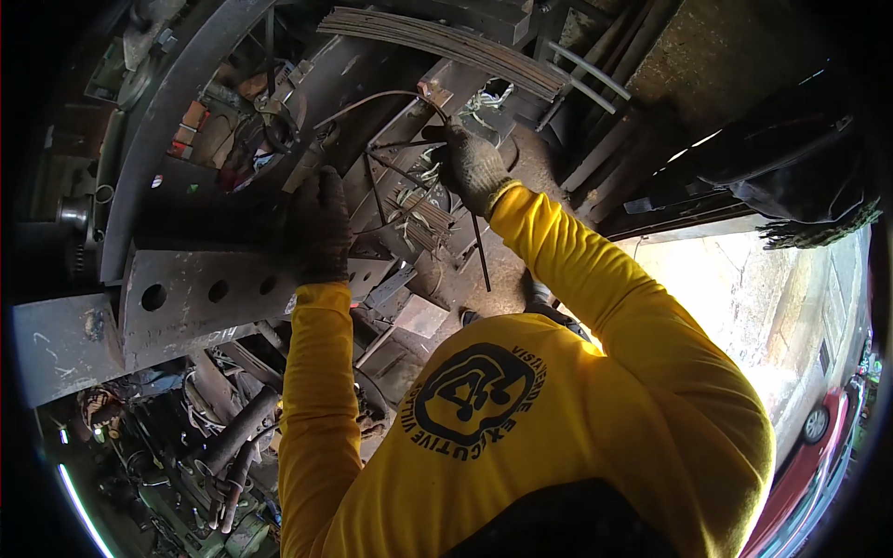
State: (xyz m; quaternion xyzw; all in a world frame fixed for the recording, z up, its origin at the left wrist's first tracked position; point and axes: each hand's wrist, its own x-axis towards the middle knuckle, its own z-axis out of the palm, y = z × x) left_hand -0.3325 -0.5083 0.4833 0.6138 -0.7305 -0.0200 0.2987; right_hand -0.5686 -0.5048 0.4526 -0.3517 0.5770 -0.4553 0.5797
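Note:
My right hand (474, 169), in a grey-brown knit glove, is closed around a thin metal rod (482, 256) in the middle of the view. Several thin rods (391, 166) form an angular shape beside that hand, and a curved rod (372, 99) arcs from it to the left. How these rods join is hard to make out. My left hand (319, 228), in a dark glove, is over the right part of a steel beam with round holes (191, 293). Its fingers look stretched out, pointing away from me, though shadow hides their detail.
A bundle of long thin rods (442, 42) lies at the far side. Two pale tubes (586, 74) are to its right. Short rods (423, 219) lie in a pile below my hands. Tools and scrap (167, 465) clutter the lower left. A red car (809, 456) stands outside at right.

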